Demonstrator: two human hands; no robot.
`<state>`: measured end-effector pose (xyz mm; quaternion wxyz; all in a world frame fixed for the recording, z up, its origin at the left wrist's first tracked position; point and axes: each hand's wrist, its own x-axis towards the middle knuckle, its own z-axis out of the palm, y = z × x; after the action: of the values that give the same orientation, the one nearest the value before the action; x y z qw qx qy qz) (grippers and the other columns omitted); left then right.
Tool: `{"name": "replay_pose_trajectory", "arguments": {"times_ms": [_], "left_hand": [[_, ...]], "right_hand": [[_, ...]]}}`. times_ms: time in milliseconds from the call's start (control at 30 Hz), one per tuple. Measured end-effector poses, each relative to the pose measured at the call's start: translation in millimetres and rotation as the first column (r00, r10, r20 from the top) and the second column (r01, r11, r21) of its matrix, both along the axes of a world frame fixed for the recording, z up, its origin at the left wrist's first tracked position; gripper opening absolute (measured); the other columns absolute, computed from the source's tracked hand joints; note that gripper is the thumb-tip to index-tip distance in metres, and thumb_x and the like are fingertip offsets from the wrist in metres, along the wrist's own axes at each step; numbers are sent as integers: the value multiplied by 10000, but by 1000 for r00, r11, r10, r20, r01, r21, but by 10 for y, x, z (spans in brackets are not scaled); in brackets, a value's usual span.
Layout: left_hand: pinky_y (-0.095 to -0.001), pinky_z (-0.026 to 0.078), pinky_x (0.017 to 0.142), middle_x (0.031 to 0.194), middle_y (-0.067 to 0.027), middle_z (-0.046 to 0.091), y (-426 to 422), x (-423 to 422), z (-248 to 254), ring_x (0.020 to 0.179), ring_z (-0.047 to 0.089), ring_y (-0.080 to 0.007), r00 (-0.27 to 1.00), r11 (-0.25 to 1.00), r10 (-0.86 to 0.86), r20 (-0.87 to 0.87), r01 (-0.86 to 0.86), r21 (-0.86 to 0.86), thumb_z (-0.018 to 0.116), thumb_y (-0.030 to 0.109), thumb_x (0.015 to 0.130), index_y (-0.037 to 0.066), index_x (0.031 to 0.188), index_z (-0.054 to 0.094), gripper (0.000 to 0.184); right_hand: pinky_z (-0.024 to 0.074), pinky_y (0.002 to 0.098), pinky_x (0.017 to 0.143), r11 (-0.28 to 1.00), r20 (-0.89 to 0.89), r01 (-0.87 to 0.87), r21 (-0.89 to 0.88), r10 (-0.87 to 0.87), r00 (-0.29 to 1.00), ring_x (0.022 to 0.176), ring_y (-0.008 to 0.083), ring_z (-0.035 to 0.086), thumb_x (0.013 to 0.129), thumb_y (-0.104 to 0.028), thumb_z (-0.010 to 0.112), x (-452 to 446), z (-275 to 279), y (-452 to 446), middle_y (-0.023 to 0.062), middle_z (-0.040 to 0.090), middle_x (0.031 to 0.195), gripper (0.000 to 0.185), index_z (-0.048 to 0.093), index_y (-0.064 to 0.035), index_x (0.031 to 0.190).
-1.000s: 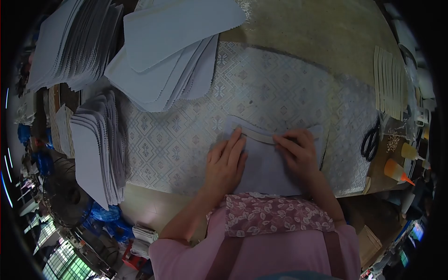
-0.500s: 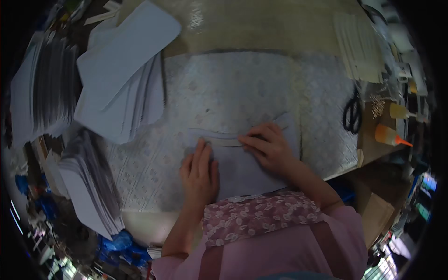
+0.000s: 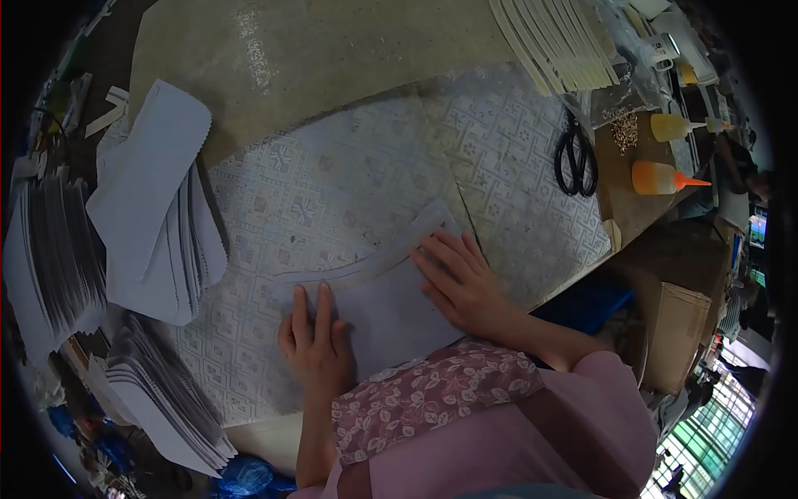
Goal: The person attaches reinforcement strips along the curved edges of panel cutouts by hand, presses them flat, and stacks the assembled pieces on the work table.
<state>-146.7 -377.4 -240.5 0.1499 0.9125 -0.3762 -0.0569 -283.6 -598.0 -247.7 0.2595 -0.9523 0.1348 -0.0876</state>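
A pale lilac-grey sheet (image 3: 386, 320) lies flat at the table's near edge, partly under both hands. Along its curved far edge runs a narrow pale strip (image 3: 366, 272). My left hand (image 3: 316, 345) rests at the sheet's left end, two fingers stretched out with their tips by the strip. On the right end, my right hand (image 3: 461, 283) lies flat, fingers spread, their tips at the strip. Neither hand grasps anything. Whether the sheet is leather or cloth I cannot tell.
Stacks of similar pale pieces (image 3: 154, 208) stand on the left. Cream strips (image 3: 557, 41) lie at the far right. Black-handled scissors (image 3: 575, 160), small metal bits (image 3: 625, 131), an orange bottle (image 3: 654, 178) and a yellow bottle (image 3: 670, 126) sit on the right.
My right hand has gone from pinching the strip near the middle to lying flat at the right end. My left hand stays on the left end. The whole view has turned and shifted.
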Motion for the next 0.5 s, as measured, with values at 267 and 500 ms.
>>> {"name": "replay_pose_trajectory", "arguments": {"times_ms": [267, 500], "left_hand": [[-438, 387, 1038, 1522, -127, 463, -1, 12, 14, 1157, 454, -337, 1000, 1000, -15, 7, 15, 25, 554, 263, 1013, 192, 1406, 604, 403], [-432, 379, 1033, 1529, -126, 452, -6, -5, 11, 1153, 447, -328, 1000, 999, -5, -2, 5, 35, 576, 231, 999, 187, 1408, 603, 412]], "right_hand": [[231, 569, 1182, 999, -97, 3, -53, -8, 995, 1475, 258, 335, 897, -239, 702, 36, -42, 0, 80, 379, 1575, 626, 482, -119, 1471], [231, 581, 1178, 998, -109, 0, -63, -7, 994, 1470, 252, 345, 898, -253, 701, 32, -56, -2, 76, 377, 1574, 623, 483, -121, 1467]]}}
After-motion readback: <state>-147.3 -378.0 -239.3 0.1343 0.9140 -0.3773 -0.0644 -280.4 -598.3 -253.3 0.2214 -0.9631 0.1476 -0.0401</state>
